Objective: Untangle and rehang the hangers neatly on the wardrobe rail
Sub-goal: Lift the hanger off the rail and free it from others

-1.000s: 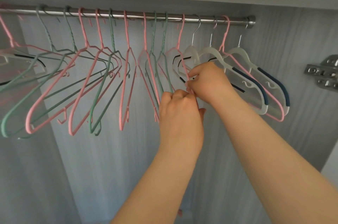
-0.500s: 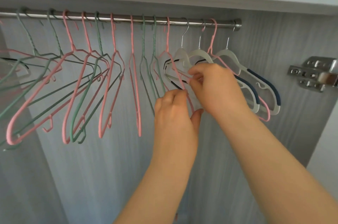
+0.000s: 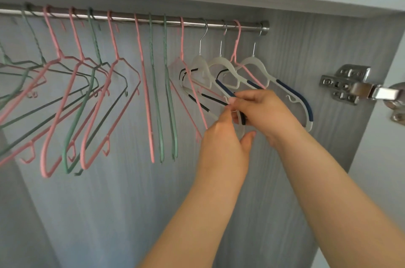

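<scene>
Under the smooth steel rail (image 3: 190,23), toward two o'clock, hang curved white plastic hangers (image 3: 219,61) with dark grip strips; the right hand (image 3: 267,114) pinches one's arm, and the left hand (image 3: 221,145) seemingly curls round it too.

I hold both forearms raised from below, close together. My left hand (image 3: 221,136) shows its back, its fingers curled on the white hanger (image 3: 219,63) and its thumb spread. My right hand (image 3: 267,112) is just above, its fingertips pinching the same hanger.
</scene>
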